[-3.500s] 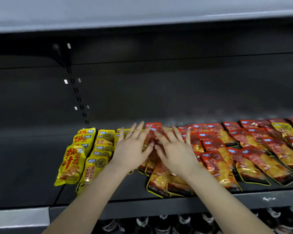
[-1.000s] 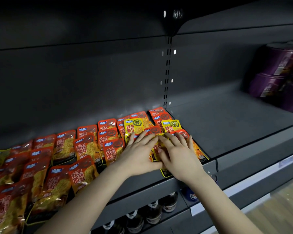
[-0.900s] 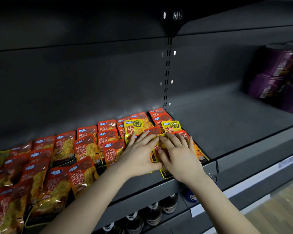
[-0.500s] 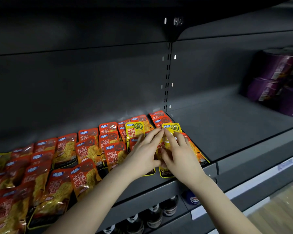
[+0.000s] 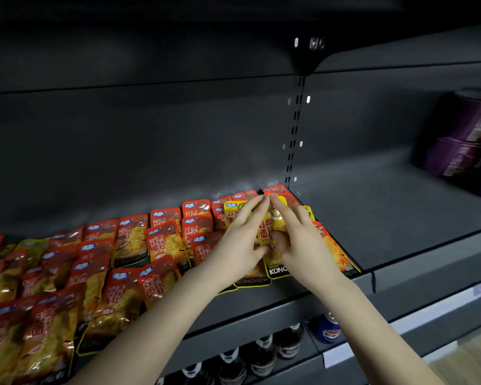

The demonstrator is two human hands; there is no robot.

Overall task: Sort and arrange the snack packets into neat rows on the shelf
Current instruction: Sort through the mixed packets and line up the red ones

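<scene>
Red snack packets lie in overlapping rows across the left and middle of the dark shelf. At the rows' right end my left hand and my right hand hold one yellow packet between them, tilted up off the pile. Thumbs lie on its front and the long fingers run up behind it, fingertips meeting at its top. A second yellow packet lies flat, partly under my left hand. Red packets lie under my right hand.
The shelf's right section is bare up to stacked purple tubs at the far right. A slotted upright splits the back wall. Below the shelf's front edge stand dark bottles and a blue can.
The view swung from the yellow packets at the left end to the rows' right end. Both hands slid further back, and the yellow packet between them has tipped up off the pile.
</scene>
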